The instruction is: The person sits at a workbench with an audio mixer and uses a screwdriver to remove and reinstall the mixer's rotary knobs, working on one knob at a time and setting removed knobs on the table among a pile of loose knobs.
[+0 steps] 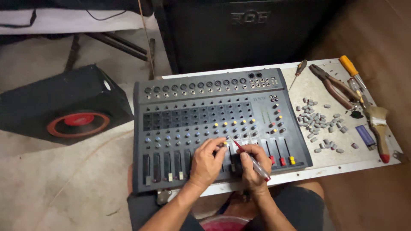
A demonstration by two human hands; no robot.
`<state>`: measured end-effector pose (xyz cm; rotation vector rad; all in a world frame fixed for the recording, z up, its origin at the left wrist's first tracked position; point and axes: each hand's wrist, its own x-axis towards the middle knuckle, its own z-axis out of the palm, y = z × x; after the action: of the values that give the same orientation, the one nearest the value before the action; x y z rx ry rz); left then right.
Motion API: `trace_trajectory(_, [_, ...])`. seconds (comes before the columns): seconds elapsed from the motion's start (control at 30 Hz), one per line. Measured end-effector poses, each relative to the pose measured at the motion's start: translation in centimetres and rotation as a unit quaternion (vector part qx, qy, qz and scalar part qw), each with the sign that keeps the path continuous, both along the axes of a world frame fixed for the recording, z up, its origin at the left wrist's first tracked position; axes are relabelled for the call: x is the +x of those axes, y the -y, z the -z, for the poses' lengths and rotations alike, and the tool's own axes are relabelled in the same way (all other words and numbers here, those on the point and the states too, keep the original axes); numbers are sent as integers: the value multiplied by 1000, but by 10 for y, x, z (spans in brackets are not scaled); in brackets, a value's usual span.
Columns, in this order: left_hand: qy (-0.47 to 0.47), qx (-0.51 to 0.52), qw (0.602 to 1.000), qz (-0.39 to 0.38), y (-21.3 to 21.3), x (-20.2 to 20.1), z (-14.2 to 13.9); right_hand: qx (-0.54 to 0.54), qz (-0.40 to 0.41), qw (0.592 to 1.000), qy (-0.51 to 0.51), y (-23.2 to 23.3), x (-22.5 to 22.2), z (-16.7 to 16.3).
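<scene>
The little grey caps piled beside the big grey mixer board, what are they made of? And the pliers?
The small grey caps look like matte moulded plastic: dull, uniform, no shine. The long-nosed pliers seem to be dark, reddish-brown metal, possibly rusty or coated.

A pale, worn concrete floor (64, 179) fills the nine o'clock side. On it, at ten o'clock, lies a black speaker box (64, 107) with a red-ringed cone. A large black cabinet (239, 34) stands at twelve o'clock behind the white, speckled tabletop (342, 156). Brown flooring (381, 38) shows at two o'clock. Dark metal legs (120, 45) cross at eleven o'clock. Light is warm and even.
</scene>
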<state>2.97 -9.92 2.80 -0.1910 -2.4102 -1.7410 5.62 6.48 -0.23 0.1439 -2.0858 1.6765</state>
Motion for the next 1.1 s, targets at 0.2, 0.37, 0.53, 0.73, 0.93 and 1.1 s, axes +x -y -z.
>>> trace_trajectory(0.2, [-22, 7, 1000, -8, -7, 5, 5, -112, -18, 992, 57, -14, 2, 15])
trace_trajectory(0.37, [-34, 7, 999, -9, -7, 7, 4, -78, -16, 996, 47, -18, 4, 16])
trace_trajectory(0.53, [-1, 0, 1000, -19, -8, 5, 6, -99, -18, 993, 60, -16, 3, 17])
trace_trajectory(0.73, [-57, 25, 998, -23, -5, 0, 8, -72, -27, 995, 56, -14, 0, 14])
trace_trajectory(0.93, [-8, 32, 999, -26, -4, -5, 8, -55, -32, 996, 69, -14, -4, 13])
trace_trajectory(1.1, [4, 36, 999, -37, -6, -7, 10, -57, -44, 995, 68, -15, -5, 10])
